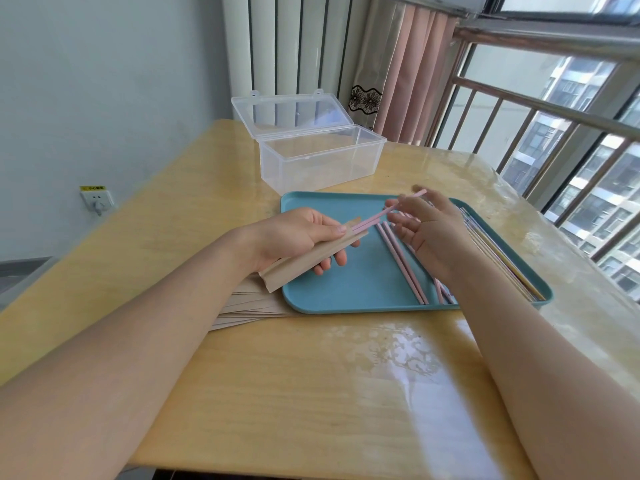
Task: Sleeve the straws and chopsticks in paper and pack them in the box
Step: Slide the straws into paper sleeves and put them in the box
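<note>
Box (322, 161): one, clear, lid up, beyond tray (346, 289).
Pink sticks (403, 263): several on tray (count unclear).
Left hand (294, 237): grips paper sleeve (311, 259).
Right hand (426, 226): pinches pink stick (375, 217), tip in sleeve.

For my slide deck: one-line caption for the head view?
Left hand holds a beige paper sleeve while right hand feeds in pink chopsticks.

I see one sign only: a small yellow label (91, 188) with dark characters, stuck on the wall just above the socket (98, 199). It is too small for me to read.
</note>
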`<act>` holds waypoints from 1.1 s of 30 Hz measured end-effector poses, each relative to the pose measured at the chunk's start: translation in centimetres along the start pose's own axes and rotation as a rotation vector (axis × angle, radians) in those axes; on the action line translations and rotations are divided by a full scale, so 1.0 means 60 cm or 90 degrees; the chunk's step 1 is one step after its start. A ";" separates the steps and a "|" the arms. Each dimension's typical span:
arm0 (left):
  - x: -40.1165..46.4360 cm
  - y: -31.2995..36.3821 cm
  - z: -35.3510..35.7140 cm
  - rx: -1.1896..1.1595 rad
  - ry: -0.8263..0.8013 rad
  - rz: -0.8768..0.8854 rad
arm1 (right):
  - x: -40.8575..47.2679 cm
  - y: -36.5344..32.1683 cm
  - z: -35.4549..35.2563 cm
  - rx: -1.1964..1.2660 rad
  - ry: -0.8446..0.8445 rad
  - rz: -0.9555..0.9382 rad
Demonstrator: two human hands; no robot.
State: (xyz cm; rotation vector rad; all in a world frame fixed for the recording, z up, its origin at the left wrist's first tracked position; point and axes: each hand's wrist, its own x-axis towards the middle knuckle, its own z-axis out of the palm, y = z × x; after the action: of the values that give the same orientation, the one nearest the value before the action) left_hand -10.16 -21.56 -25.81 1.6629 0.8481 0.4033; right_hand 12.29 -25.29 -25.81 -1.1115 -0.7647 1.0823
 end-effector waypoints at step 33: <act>-0.002 0.023 -0.048 -0.298 0.178 0.050 | -0.003 -0.021 0.037 -0.002 -0.012 -0.077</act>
State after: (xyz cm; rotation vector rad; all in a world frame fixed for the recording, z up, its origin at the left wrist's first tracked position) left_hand -11.71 -19.77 -23.70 1.2215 0.8167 0.8370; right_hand 10.59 -24.85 -23.97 -1.0452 -0.8374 0.9909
